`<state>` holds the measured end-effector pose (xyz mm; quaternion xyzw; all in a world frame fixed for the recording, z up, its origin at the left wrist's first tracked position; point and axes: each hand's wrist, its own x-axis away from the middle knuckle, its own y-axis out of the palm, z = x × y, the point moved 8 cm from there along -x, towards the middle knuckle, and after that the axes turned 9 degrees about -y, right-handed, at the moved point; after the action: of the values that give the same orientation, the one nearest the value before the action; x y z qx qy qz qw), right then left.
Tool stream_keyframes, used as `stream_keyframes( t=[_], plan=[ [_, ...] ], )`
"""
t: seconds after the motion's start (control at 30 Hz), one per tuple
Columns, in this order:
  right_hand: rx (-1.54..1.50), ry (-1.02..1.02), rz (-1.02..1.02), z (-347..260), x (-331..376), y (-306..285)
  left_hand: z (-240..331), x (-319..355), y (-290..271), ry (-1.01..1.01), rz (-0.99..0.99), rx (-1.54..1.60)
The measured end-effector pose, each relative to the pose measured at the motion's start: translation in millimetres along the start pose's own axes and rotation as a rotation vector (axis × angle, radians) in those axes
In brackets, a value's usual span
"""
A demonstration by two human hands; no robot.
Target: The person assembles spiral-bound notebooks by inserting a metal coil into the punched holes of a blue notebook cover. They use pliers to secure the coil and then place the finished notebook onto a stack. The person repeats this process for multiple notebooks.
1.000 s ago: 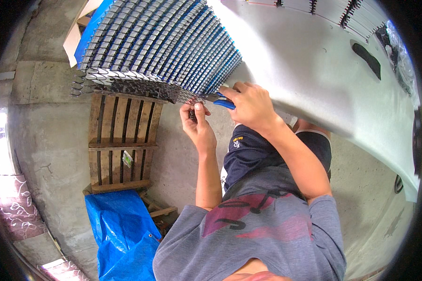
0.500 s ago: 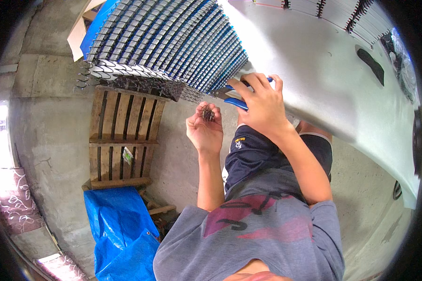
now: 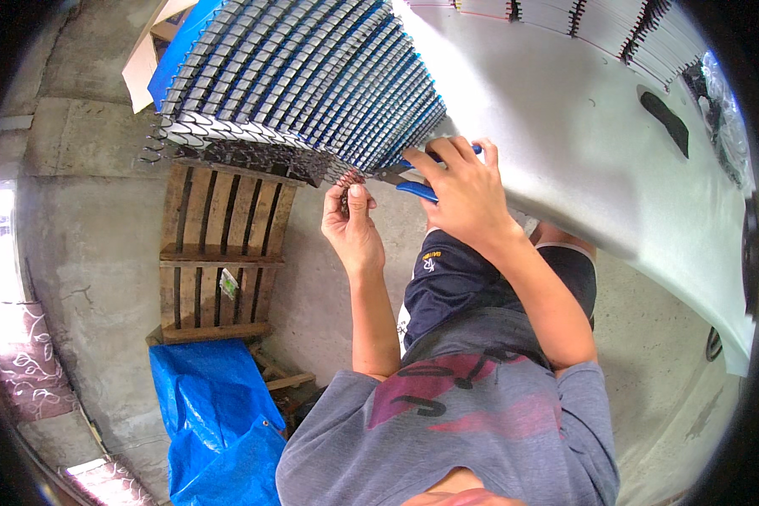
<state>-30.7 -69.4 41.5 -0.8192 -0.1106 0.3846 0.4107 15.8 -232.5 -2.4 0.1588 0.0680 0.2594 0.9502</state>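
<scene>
A large stack of spiral-bound books (image 3: 304, 76) with black coils along their spines lies on the far side, coil ends hanging loose at its near edge. My right hand (image 3: 471, 190) is wrapped round pliers (image 3: 417, 191) with blue handles, their dark jaws pointing left at the stack's near corner. Just left of the jaws, my left hand (image 3: 356, 232) is closed, thumb against fingers, at the hanging coil ends. A dark clump of thin coil pieces (image 3: 344, 202) shows between its fingers.
A pale, glossy table (image 3: 565, 160) bears the stack, with a dark flat piece (image 3: 664, 124) and more coil-bound books (image 3: 599, 21) at the far right. Below left are a wooden pallet (image 3: 219, 260) against the wall and a blue tarp (image 3: 211, 396).
My left hand has gone from palm-up with the dark clump showing to closed thumb and fingers, moving up and left to the coil ends. The pliers have shifted slightly left.
</scene>
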Motion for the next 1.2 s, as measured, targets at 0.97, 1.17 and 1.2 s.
stream_keyframes(
  t=[0.97, 1.17, 1.2],
  plan=[
    [-0.062, -0.027, 0.084, -4, -7, -12, 9, 5, -5, 0.104, 0.082, -0.308],
    [-0.138, 0.004, 0.027, 0, -5, -6, 11, 5, -4, 0.123, 0.073, -0.334],
    [-0.128, 0.008, 0.022, 0, -5, -4, 11, 6, -4, 0.126, 0.067, -0.330]
  ],
)
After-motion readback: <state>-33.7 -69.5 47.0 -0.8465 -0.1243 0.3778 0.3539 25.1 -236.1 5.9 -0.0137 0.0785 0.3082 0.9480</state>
